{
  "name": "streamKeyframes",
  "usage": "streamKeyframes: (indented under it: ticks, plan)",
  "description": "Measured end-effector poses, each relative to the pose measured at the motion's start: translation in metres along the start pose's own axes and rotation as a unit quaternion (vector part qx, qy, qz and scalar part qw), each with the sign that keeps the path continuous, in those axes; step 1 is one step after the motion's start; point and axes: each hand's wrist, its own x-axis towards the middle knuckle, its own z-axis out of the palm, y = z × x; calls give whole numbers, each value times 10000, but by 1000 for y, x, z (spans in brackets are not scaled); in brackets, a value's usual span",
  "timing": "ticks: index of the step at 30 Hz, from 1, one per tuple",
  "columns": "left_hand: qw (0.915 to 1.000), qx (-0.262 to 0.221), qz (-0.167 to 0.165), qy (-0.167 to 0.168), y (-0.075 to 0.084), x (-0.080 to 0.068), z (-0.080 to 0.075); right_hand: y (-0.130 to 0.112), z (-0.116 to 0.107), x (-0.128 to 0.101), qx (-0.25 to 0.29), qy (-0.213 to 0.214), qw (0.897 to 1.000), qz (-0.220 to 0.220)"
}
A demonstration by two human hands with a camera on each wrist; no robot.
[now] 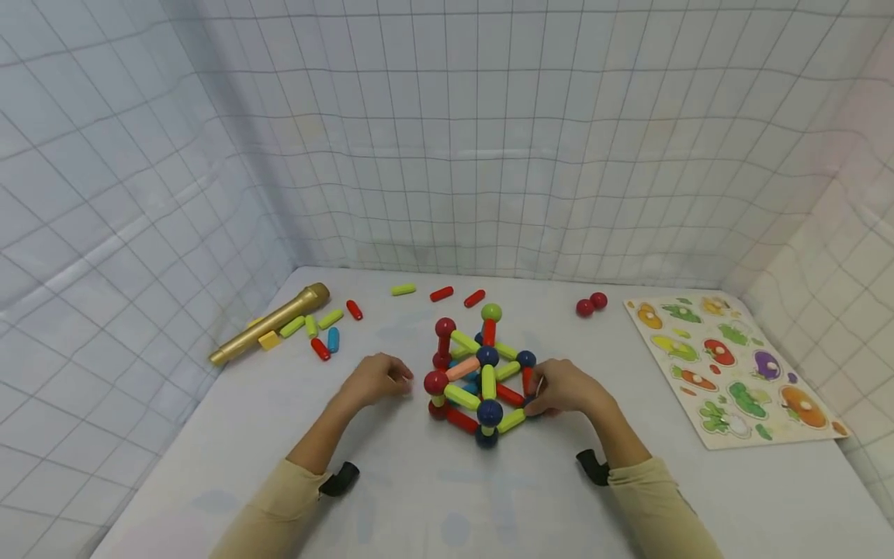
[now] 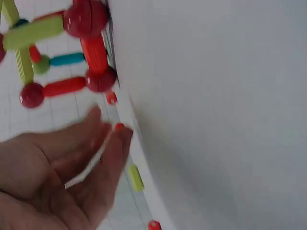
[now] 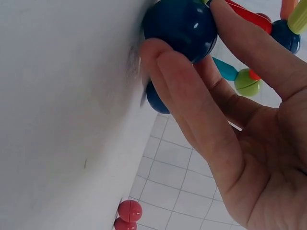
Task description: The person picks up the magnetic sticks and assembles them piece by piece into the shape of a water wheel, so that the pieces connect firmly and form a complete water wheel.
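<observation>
A structure of rods and balls (image 1: 488, 382) stands mid-table, its red, lime, blue and salmon rods joined by red, navy and green balls. At its near right corner my right hand (image 1: 569, 386) pinches a navy ball (image 3: 184, 28) low on the table, thumb on one side and fingers on the other. To the left of the structure, my left hand (image 1: 377, 379) hovers with fingers loosely bent and holding nothing. In the left wrist view its fingertips are apart from the nearest red ball (image 2: 100, 79).
A gold microphone (image 1: 275, 320) lies at the left beside yellow blocks (image 1: 268, 340) and loose lime, red and blue rods. Several more rods lie behind the structure. Two red balls (image 1: 591, 303) sit at the back right, near a vegetable puzzle board (image 1: 705, 396). Gridded cloth walls (image 1: 489, 155) surround the table.
</observation>
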Motion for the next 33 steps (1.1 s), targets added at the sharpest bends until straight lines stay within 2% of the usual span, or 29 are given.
streamKeyframes:
  ticks: [2,4,6,7,9,11,14,17,20,24,27,30,32,33]
  plan:
    - [9946,445,-491,801,-17,5,-16,2,-1,0,-13,11,10000,-31]
    - [9792,751,-1048,1564,-35,9,-33,3,-2,0,-74,32,9999,-73]
    - [9633,901,-1493,2040,-50,13,-47,3,-2,1,-104,82,9999,-57]
    - [9580,932,-1663,2142,-57,14,-53,3,-2,2,-116,108,9999,-44]
    - [9540,983,-1922,2079,-66,18,-61,3,-3,2,-134,150,9998,-15]
    - [9557,1092,-1984,1881,-73,21,-65,4,-3,3,-136,163,9998,4]
    - [9595,1328,-1889,1610,-77,22,-68,4,-3,3,-150,149,9998,-26]
    - [9629,1434,-1706,1522,-78,22,-69,5,-3,3,-180,167,9997,-58]
    - [9638,1434,-1763,1392,-74,21,-70,5,-3,2,-210,167,9996,-65]
    - [9646,1342,-1932,1189,-60,12,-73,5,-3,3,-205,158,9997,-28]
    - [9714,1208,-1705,1131,-45,3,-73,5,-3,3,-202,165,9997,-29]
    - [9874,516,-1155,953,-28,-3,-68,5,-2,3,-226,154,9996,-58]
    - [9948,-485,-675,591,-16,-3,-63,5,-2,3,-237,153,9996,-83]
    - [9927,-1039,-495,372,-9,-3,-59,4,-3,3,-240,150,9996,-81]
